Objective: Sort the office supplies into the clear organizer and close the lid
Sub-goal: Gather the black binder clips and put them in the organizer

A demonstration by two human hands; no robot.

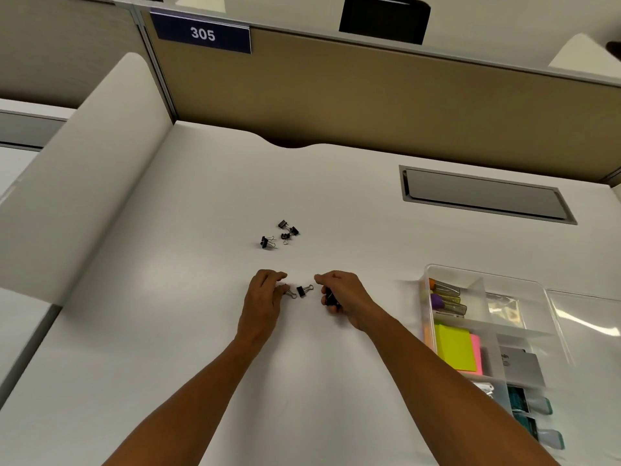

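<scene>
A black binder clip [304, 291] lies on the white desk between my hands. My left hand [263, 297] pinches a wire handle at the clip's left side. My right hand [341, 292] grips black binder clips in its curled fingers, with the forefinger and thumb near the clip's right handle. Several more black binder clips [280, 233] lie scattered farther back on the desk. The clear organizer [537, 290] stands at the right, holding highlighters [448, 299], yellow and pink sticky notes [458, 349], a small bag and teal items. Its clear lid [588, 317] lies open to the right.
A grey cable hatch [484, 195] is set into the desk at the back right. A tan partition with a "305" sign [203, 33] rises behind the desk, and a white side panel [87, 183] borders it on the left.
</scene>
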